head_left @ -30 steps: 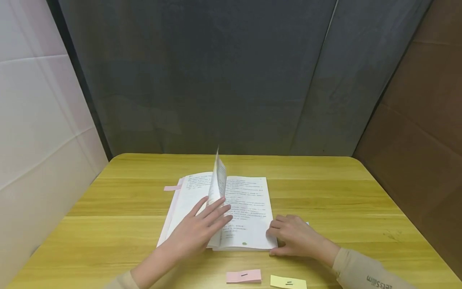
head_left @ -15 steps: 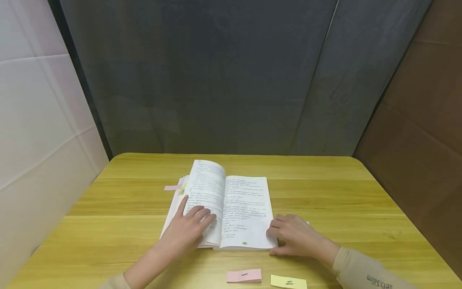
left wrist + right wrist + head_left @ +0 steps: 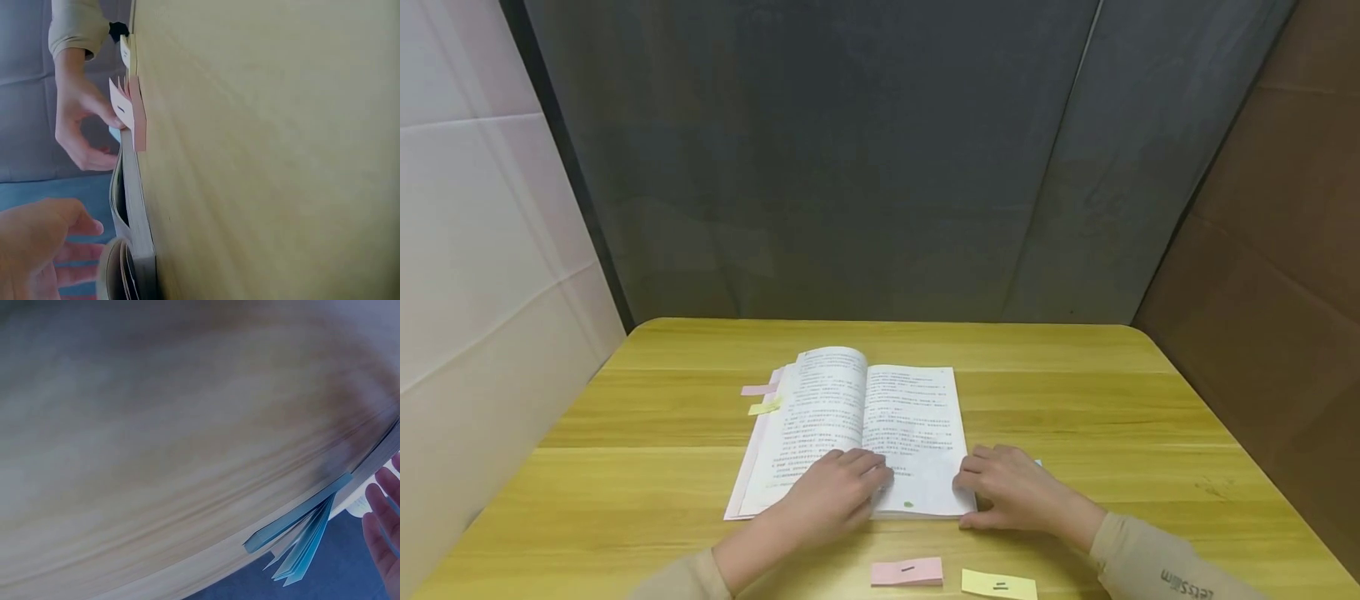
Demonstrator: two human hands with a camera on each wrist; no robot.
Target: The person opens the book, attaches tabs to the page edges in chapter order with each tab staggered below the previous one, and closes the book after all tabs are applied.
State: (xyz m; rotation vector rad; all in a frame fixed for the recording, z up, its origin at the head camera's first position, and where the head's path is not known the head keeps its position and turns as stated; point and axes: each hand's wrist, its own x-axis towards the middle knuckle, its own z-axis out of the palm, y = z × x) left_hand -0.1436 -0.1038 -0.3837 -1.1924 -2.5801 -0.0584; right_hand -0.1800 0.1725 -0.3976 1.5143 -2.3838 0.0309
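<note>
An open book (image 3: 917, 417) with printed text lies on the wooden table, its left pages bowed up near the spine. A pink tab (image 3: 758, 389) and a yellow tab (image 3: 765, 407) stick out past its left edge. My left hand (image 3: 838, 492) is over the lower middle of the book, near the gutter, fingers relaxed; in the left wrist view its thumb stands apart from the curved pages (image 3: 109, 269). With bent fingers on the page and the thumb by the lower right corner, my right hand (image 3: 1015, 492) holds the right side of the book.
A pink sticky-note pad (image 3: 907, 572) with one stroke and a yellow pad (image 3: 999, 585) with two strokes lie in front of the book. A blue sticky-note pad (image 3: 300, 515), its sheets fanned, lies beside the right hand. A dark curtain (image 3: 865, 167) hangs behind the table.
The left hand has swept a raised page over to the left, then moved back right to the gutter. The yellow tab now shows at the left edge. The right hand stays put.
</note>
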